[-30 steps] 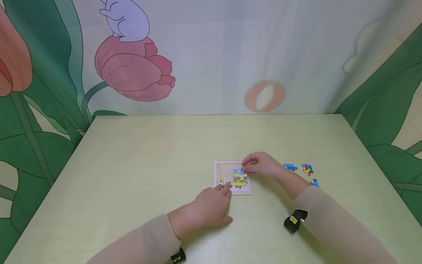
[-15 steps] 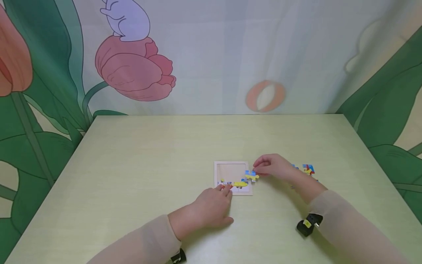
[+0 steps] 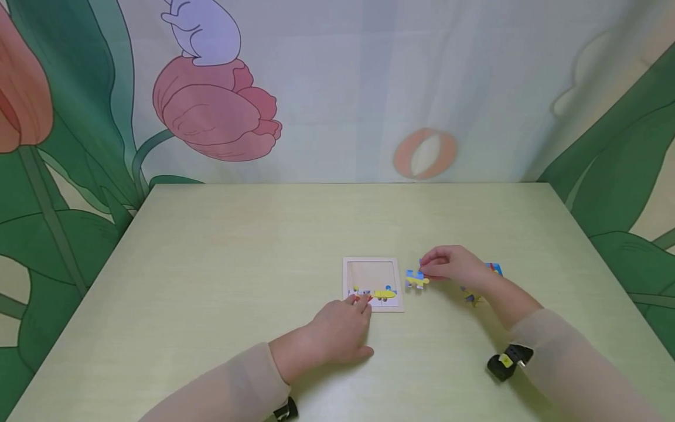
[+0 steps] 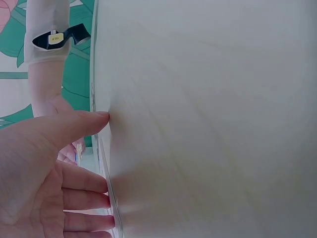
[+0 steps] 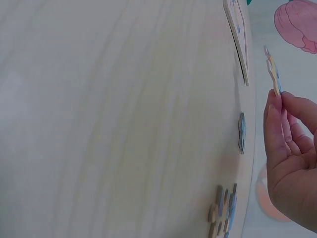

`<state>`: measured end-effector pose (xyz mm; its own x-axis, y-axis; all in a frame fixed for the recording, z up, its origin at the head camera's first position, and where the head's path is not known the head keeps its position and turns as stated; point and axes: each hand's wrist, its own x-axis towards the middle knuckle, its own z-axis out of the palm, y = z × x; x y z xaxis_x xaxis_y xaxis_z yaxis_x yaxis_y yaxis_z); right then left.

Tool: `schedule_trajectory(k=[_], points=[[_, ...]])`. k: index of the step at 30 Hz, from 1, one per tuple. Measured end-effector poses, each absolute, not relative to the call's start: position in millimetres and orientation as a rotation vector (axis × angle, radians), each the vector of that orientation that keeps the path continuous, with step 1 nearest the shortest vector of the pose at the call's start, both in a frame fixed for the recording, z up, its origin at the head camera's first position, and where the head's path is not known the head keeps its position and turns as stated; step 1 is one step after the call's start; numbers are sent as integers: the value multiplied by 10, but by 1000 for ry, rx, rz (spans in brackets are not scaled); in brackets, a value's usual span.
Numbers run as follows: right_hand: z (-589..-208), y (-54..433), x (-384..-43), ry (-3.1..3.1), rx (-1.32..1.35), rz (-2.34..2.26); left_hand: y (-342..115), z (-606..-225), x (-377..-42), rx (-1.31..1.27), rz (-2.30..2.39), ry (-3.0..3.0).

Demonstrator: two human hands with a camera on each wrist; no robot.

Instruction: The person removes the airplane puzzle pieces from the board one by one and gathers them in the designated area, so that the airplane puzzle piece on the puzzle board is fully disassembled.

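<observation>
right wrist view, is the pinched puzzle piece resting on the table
No, the right hand holds the puzzle piece up, with a visible gap between it and the table.

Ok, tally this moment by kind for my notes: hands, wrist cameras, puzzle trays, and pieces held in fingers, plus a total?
Hands: 2 (left hand, right hand)
Wrist cameras: 2
Puzzle tray: 1
Held puzzle piece: 1
Total: 6
Loose pieces on the table are left out; the right arm partly hides them.
</observation>
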<state>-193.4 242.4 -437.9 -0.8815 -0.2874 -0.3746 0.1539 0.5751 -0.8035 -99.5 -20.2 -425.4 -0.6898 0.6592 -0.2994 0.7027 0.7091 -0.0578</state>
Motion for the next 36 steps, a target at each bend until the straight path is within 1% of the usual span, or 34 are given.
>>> schedule_trajectory(k=[15,24,36], points=[[-4446,2676,-1883,2321,-103,-1291,-202,-4261,-986,1070,-247,2661],[-4443,2718,-1859,2366,-99,-1215,-197,-4268,-989,1069,-253,2656],[-4435,2740,-1831,2319,-121,-1253,-193,-4269,-993,1082,-258,2671]])
